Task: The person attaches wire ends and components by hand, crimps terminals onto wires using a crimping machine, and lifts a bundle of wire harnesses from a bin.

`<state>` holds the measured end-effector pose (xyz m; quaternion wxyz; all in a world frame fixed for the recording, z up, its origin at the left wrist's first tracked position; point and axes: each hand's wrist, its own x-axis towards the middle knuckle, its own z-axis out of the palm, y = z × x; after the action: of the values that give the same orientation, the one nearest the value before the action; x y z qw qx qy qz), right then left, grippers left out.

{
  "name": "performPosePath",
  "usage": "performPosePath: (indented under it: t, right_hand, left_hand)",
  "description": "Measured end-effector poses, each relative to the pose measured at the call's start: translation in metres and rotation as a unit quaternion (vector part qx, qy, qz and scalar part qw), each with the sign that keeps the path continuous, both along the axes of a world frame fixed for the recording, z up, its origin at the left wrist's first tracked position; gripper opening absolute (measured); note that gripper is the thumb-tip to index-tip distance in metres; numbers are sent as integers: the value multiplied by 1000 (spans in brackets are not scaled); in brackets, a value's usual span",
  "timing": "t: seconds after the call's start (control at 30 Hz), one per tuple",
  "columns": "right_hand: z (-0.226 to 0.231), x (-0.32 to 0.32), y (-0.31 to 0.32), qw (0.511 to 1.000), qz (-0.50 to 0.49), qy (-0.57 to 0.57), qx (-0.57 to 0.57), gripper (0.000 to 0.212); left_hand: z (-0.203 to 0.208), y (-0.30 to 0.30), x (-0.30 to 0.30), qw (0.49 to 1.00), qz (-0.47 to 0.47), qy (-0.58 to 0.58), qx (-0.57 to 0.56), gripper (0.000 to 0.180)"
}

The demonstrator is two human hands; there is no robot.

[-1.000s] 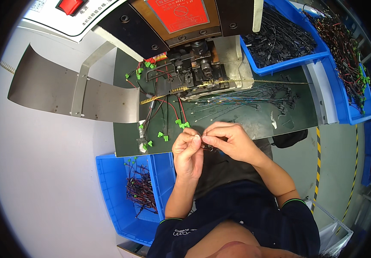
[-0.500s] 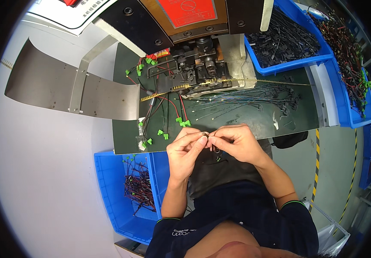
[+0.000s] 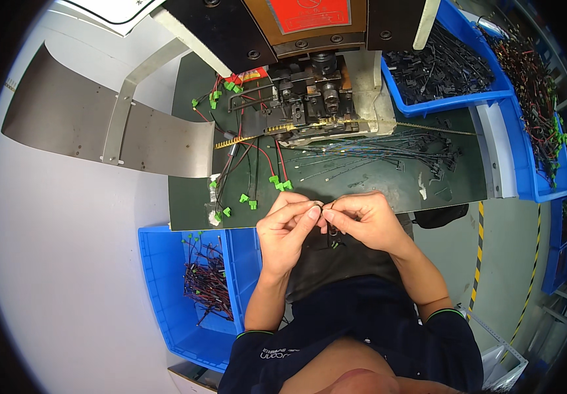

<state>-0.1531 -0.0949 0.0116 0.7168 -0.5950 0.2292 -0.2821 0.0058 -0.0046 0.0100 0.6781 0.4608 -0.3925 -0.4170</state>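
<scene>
In front of the bench's near edge, my left hand [image 3: 288, 226] is closed in a pinch between thumb and forefinger. My right hand [image 3: 367, 218] pinches right beside it, the fingertips of both nearly touching. Between them shows a short bit of thin dark wire [image 3: 321, 207], mostly hidden by the fingers. Below the fingertips hang dark wire ends with a small green part [image 3: 336, 245], too small to make out well. Several wires with green connectors [image 3: 280, 183] lie on the bench just beyond my left hand.
A terminal crimping machine [image 3: 316, 98] stands on the green bench [image 3: 355, 187], a strip of brass terminals [image 3: 234, 141] running through it. Loose blue and black wires [image 3: 388, 151] lie before it. Blue bins of wires stand at the right [image 3: 451, 102] and lower left [image 3: 155, 279]. A curved metal sheet [image 3: 66, 111] juts out left.
My view has shifted slightly. The fingertips have drawn a little apart, with more of the dark wire showing between them. Both hands stay pinched in about the same place.
</scene>
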Motion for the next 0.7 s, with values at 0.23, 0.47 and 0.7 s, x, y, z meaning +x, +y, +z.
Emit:
performPosePath:
  t: [0.23, 0.47, 0.7]
  right_hand:
    - [-6, 1, 2, 997, 0, -37, 64, 13]
    - [-14, 8, -3, 994, -58, -62, 70, 11]
    - [-12, 15, -28, 988, -128, -33, 84, 13]
  left_hand:
    - [2, -1, 1, 1000, 12, -18, 10, 14]
    - [-2, 8, 13, 995, 32, -93, 28, 8]
    - [2, -10, 49, 798, 245, -546, 74, 13]
